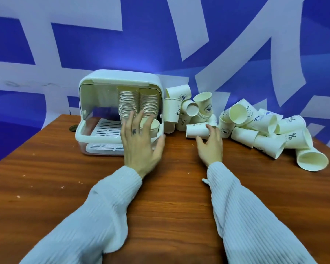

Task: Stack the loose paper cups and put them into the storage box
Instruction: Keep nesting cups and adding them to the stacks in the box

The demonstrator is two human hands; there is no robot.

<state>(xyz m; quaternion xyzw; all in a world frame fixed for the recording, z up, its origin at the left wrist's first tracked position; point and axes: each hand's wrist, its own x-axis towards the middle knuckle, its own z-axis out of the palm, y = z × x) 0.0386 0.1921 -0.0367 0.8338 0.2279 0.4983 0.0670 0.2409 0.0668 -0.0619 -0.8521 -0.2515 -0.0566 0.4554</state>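
Left hand (139, 141) flat, fingers spread and straight, in front of open box (120, 80), holding nothing. Right hand (211, 143) fingers loosely apart, tips touching a sideways cup (196, 131), not clamped. Two stacks (138, 101) upright inside box, right half; left half free. Loose cups (263, 128) piled right of box, toward table (170, 197) back edge. Bare wood near front.
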